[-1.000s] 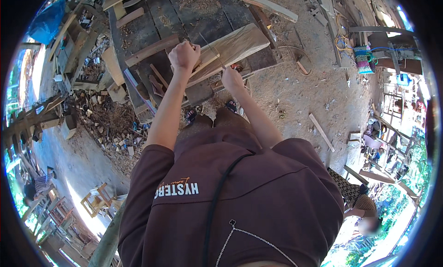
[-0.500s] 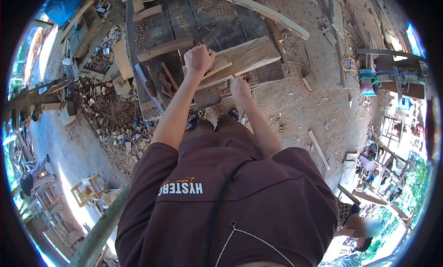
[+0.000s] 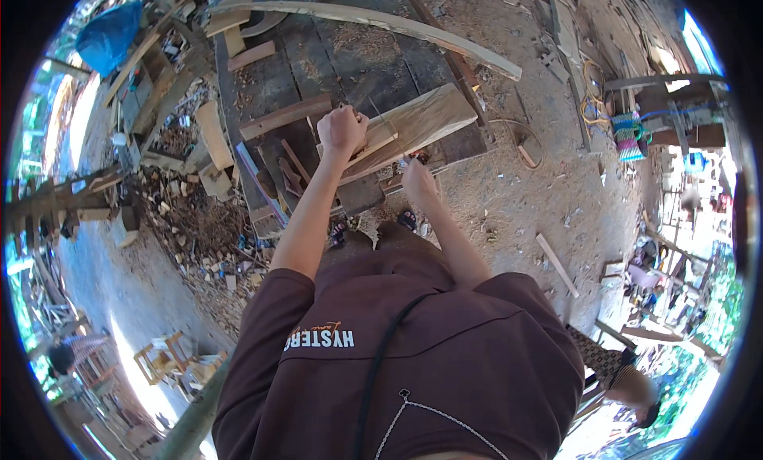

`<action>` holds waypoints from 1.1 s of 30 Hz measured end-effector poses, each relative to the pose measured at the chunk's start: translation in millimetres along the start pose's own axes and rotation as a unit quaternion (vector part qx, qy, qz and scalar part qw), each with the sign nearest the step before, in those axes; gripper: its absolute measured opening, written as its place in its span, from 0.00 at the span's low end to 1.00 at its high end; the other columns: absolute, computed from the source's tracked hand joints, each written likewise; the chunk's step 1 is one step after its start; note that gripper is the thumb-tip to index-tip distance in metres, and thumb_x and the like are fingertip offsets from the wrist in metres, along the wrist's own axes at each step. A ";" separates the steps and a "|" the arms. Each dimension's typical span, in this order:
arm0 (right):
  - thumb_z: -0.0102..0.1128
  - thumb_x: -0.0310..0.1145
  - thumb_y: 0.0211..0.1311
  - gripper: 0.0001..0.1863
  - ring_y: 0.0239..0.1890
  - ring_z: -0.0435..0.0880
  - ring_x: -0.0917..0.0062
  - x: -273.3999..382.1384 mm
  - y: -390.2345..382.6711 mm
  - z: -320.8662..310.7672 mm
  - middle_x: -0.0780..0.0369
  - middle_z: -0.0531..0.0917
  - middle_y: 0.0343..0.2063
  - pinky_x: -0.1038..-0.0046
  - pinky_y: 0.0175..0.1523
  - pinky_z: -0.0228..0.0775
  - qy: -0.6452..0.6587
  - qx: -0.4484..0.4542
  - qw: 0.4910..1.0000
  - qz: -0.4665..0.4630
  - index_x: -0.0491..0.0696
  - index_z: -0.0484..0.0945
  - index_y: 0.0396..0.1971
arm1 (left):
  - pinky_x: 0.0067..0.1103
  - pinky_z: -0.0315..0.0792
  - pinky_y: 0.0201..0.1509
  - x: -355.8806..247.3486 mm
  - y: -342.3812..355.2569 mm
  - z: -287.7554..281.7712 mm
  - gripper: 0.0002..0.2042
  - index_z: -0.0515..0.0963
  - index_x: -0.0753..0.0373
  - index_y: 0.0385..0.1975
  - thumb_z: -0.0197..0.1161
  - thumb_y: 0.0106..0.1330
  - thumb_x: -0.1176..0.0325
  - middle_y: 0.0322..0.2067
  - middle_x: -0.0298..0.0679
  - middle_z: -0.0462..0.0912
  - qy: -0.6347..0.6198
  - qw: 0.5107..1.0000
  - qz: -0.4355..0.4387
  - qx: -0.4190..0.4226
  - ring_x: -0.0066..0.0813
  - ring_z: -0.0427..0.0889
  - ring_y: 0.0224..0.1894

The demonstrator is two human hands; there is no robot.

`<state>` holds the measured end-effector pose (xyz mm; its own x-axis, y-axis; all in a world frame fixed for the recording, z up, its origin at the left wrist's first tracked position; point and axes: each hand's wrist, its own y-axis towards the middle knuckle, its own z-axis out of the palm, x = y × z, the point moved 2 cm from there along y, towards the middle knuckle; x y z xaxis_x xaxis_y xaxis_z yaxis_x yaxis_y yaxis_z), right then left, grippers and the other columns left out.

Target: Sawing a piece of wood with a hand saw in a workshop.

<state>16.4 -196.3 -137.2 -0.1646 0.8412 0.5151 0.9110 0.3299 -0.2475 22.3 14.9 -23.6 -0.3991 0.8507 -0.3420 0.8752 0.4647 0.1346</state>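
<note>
A pale wooden plank lies diagonally across the near right part of the dark wooden counter, its lower end toward the person. A narrower light wood strip rests on the plank's near edge. The left hand sits on this strip with its fingers curled shut into a fist around it; what else the fist encloses cannot be told. The right hand is at the plank's lower edge, beside the counter's near side; whether its fingers grip anything cannot be told. A long curved pale board crosses the far side of the counter. Wood offcuts lie left of the counter on sawdust-covered ground.
</note>
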 end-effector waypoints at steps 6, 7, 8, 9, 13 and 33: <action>0.45 0.38 0.65 0.16 0.35 0.79 0.47 5.9 -17.4 3.7 0.41 0.79 0.27 0.51 0.40 0.70 0.026 -0.032 0.999 0.033 0.39 0.73 0.33 | 0.34 0.76 0.33 4.9 4.7 7.0 0.14 0.80 0.64 0.20 0.58 0.53 0.59 0.22 0.48 0.81 0.008 1.000 0.017 0.007 0.45 0.82 0.27; 0.45 0.38 0.65 0.16 0.36 0.79 0.47 2.4 -30.3 2.2 0.41 0.79 0.28 0.51 0.39 0.70 0.029 -0.032 0.998 0.038 0.39 0.73 0.33 | 0.34 0.76 0.34 7.3 5.2 8.1 0.14 0.80 0.64 0.21 0.58 0.53 0.58 0.23 0.48 0.82 0.005 1.000 0.009 0.004 0.45 0.82 0.28; 0.45 0.38 0.65 0.16 0.36 0.79 0.47 -2.2 -41.2 -0.1 0.41 0.79 0.28 0.51 0.39 0.70 0.038 -0.038 0.997 0.048 0.39 0.73 0.33 | 0.34 0.76 0.34 10.0 5.5 8.8 0.14 0.80 0.64 0.21 0.57 0.53 0.58 0.23 0.48 0.82 0.001 1.000 0.000 0.001 0.45 0.82 0.28; 0.46 0.38 0.65 0.16 0.36 0.79 0.47 -8.5 -52.9 -2.5 0.42 0.79 0.28 0.51 0.39 0.70 0.029 -0.028 0.997 0.060 0.38 0.73 0.33 | 0.34 0.76 0.35 9.7 5.5 7.9 0.14 0.81 0.63 0.22 0.57 0.53 0.58 0.24 0.48 0.82 0.013 1.000 0.004 0.007 0.45 0.83 0.29; 0.46 0.40 0.65 0.18 0.35 0.79 0.48 -26.8 -64.0 8.9 0.43 0.79 0.27 0.52 0.39 0.70 0.014 -0.052 0.998 0.046 0.36 0.72 0.32 | 0.34 0.76 0.34 0.7 7.0 1.6 0.13 0.81 0.63 0.22 0.57 0.53 0.58 0.23 0.47 0.82 0.005 0.999 0.045 0.027 0.44 0.83 0.29; 0.41 0.39 0.67 0.17 0.32 0.79 0.46 -29.7 -10.3 -2.5 0.41 0.79 0.24 0.50 0.39 0.70 -0.008 0.062 0.995 -0.083 0.37 0.69 0.33 | 0.34 0.76 0.35 -3.9 -4.5 1.1 0.13 0.81 0.61 0.23 0.58 0.52 0.57 0.22 0.46 0.82 0.019 0.998 -0.061 -0.011 0.44 0.82 0.29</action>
<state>12.8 -225.8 -148.0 -0.3150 0.7772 0.5447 0.8170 0.5141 -0.2610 20.2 9.1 -23.8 -0.5124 0.7967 -0.3206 0.8140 0.5695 0.1141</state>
